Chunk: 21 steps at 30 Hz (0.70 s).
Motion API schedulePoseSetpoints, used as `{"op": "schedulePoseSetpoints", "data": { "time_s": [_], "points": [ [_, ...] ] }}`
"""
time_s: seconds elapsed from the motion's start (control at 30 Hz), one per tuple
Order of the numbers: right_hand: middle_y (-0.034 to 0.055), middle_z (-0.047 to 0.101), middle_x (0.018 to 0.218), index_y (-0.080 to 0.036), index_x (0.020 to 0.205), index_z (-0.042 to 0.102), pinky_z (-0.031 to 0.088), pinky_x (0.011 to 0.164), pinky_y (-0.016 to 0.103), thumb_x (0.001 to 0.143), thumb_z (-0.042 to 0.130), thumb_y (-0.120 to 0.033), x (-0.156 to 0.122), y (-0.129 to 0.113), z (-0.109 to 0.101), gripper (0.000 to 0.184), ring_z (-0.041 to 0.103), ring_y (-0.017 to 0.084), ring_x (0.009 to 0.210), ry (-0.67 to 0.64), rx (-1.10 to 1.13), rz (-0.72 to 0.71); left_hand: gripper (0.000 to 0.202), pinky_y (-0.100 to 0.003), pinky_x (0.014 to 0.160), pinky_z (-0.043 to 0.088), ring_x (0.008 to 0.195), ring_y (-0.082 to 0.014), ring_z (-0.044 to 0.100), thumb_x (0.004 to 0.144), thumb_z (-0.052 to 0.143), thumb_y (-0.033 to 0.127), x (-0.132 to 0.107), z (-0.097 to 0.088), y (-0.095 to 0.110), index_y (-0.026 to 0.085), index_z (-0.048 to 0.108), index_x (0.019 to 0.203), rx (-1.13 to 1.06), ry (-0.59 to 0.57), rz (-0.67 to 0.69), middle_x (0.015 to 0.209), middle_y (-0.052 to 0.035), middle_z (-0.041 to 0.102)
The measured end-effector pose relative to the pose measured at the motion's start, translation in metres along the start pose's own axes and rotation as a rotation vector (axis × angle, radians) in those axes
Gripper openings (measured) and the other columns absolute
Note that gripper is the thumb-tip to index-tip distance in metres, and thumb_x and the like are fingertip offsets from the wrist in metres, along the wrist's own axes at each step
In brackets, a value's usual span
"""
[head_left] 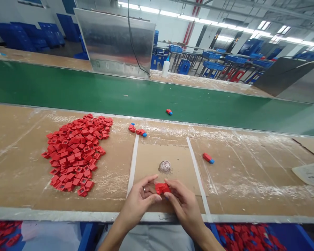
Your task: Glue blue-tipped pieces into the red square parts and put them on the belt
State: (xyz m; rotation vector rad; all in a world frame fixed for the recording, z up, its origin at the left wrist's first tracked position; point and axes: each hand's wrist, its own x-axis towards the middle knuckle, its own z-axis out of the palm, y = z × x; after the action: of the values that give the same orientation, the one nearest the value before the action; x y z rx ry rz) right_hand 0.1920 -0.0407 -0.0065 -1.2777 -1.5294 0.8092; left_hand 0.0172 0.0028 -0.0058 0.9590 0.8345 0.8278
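Note:
A small red plastic piece (162,188) is held up near the table's front edge, between both hands. My left hand (142,195) has its thumb and fingers closed at the piece's left side; a ring is on one finger. My right hand (183,198) pinches the right side, and a bit of blue shows by its thumb. The fingers hide part of the piece. Just beyond the hands, a small round whitish mound (165,166) sits on a cardboard sheet (151,153) edged with white tape strips.
To the left lies a large pile of red pieces (75,153). Red-and-blue pieces lie beyond the cardboard and a red-and-blue piece (208,158) at right. A green belt (94,90) crosses behind. Blue bins with red parts (248,237) stand below the front edge. A white bottle (165,68) stands at the back.

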Motion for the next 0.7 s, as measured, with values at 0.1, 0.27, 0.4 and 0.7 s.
{"op": "schedulePoseSetpoints", "data": {
  "time_s": [0.1,0.27,0.4,0.7],
  "points": [
    [0.0091,0.069,0.107,-0.023,0.12,0.062,0.06,0.077,0.034,0.095,0.056,-0.03,-0.035,0.0,-0.028,0.026,0.07,0.023,0.09,0.208,-0.097,0.082,0.054,-0.027,0.071,0.051,0.076,-0.0146,0.063,0.073,0.078,0.026,-0.006,-0.016,0.014,0.023,0.063,0.125,0.152,0.021,0.0,0.117,-0.0097,0.065],
    [0.003,0.074,0.088,-0.038,0.113,0.065,0.06,0.056,0.04,0.086,0.063,-0.047,-0.077,0.015,-0.104,0.029,0.072,0.029,0.075,0.567,-0.351,0.164,0.037,-0.028,0.075,0.051,0.087,-0.0218,0.065,0.083,0.067,0.041,-0.009,-0.07,0.056,0.019,0.068,0.113,0.558,0.238,0.02,0.102,-0.0081,0.073],
    [0.005,0.072,0.072,-0.033,0.099,0.074,0.059,0.063,0.041,0.073,0.06,-0.068,0.0,0.014,-0.152,0.046,0.068,0.028,0.071,0.34,-0.438,0.188,0.038,-0.032,0.077,0.051,0.086,-0.0253,0.066,0.083,0.061,0.048,0.01,-0.116,0.087,0.02,0.067,0.108,0.963,0.462,0.169,0.1,-0.0071,0.073],
    [-0.0054,0.067,0.078,-0.043,0.127,0.061,0.054,0.069,0.043,0.081,0.049,-0.051,0.106,0.002,-0.201,0.049,0.066,0.029,0.072,-0.446,-0.408,0.246,0.026,-0.038,0.074,0.046,0.086,-0.03,0.064,0.085,0.05,0.027,0.076,-0.144,0.151,0.019,0.064,0.105,1.864,0.405,0.224,0.094,-0.0117,0.069]
  ]
}}
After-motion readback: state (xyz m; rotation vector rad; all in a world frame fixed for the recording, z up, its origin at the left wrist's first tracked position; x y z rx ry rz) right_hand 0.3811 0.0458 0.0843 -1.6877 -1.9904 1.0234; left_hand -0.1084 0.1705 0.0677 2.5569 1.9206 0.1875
